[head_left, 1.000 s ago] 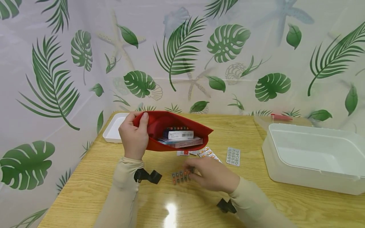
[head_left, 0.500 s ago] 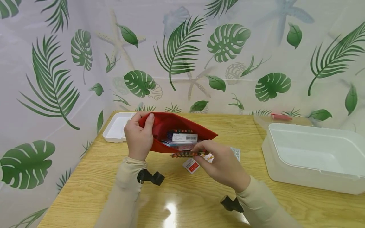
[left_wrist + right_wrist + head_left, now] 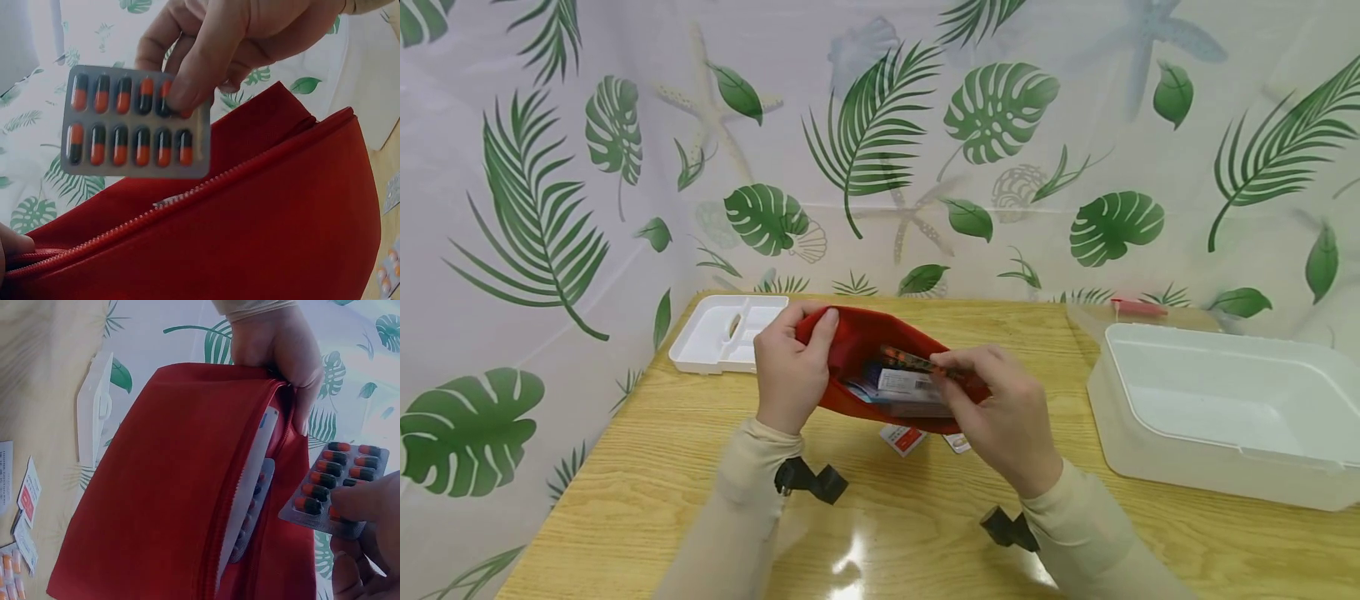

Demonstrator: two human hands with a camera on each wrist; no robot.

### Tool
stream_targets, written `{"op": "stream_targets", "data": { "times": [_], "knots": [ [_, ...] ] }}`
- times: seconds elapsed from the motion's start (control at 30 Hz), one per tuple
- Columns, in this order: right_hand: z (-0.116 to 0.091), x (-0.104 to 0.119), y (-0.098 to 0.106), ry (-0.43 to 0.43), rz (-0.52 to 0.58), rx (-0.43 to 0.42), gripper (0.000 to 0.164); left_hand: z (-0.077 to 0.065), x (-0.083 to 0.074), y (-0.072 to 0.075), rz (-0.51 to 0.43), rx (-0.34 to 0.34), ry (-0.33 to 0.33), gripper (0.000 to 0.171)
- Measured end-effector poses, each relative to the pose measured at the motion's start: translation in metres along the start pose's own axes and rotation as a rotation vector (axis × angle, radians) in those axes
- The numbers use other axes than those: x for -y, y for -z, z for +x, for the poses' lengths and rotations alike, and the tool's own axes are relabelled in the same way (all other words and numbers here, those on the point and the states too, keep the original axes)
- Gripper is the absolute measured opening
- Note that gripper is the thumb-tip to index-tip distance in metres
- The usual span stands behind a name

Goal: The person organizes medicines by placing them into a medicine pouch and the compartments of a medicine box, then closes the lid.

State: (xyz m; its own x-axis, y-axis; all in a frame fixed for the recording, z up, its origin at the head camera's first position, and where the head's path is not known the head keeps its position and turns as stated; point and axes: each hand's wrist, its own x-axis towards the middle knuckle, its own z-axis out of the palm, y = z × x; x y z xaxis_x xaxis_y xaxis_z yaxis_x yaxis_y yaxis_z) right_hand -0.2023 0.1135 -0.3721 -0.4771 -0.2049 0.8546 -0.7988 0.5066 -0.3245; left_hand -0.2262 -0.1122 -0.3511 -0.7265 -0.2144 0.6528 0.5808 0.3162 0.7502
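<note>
Wooden table (image 3: 917, 517), leafy backdrop (image 3: 1045, 175); our left hand (image 3: 793, 367) grips the red pouch (image 3: 156, 487), our right hand (image 3: 1009, 412) pinches a blister pack (image 3: 132, 119); box label (image 3: 898, 381) unreadable

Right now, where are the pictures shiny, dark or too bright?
Head view: white glare on the table near the bottom, shadow inside the red bag; left wrist view: brightness at top left; right wrist view: leafy wall looks pale.

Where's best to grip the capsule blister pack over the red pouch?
Likely a pinch at the corner the right hand holds, from the head view's right: the blister pack is thin and flat, with its opposite end free over the open red pouch.
</note>
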Motion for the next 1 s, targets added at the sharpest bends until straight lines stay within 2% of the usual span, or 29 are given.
{"op": "stream_targets", "data": {
  "times": [0.1, 0.2, 0.5, 0.7, 1.0],
  "knots": [
    [0.0012, -0.0031, 0.0002, 0.036, -0.017, -0.053, 0.021, -0.0036, -0.0041, -0.0041, -0.016, 0.049, 0.005, 0.018],
    [0.0021, -0.0054, 0.0007, 0.059, -0.037, -0.063, 0.021, -0.0061, -0.0068, -0.0071, -0.025, 0.08, 0.001, 0.017],
    [0.0005, -0.0086, -0.0007, 0.112, -0.129, -0.034, 0.018, -0.0095, -0.009, -0.01, -0.02, 0.094, -0.018, 0.016],
    [-0.0006, -0.01, -0.0038, 0.156, -0.282, 0.033, 0.015, -0.0092, -0.0091, -0.0094, -0.019, 0.081, -0.028, 0.016],
    [-0.0014, -0.0103, -0.0027, 0.14, -0.361, 0.15, 0.019, -0.0086, -0.0097, -0.0084, -0.023, 0.065, -0.047, 0.017]
  ]
}}
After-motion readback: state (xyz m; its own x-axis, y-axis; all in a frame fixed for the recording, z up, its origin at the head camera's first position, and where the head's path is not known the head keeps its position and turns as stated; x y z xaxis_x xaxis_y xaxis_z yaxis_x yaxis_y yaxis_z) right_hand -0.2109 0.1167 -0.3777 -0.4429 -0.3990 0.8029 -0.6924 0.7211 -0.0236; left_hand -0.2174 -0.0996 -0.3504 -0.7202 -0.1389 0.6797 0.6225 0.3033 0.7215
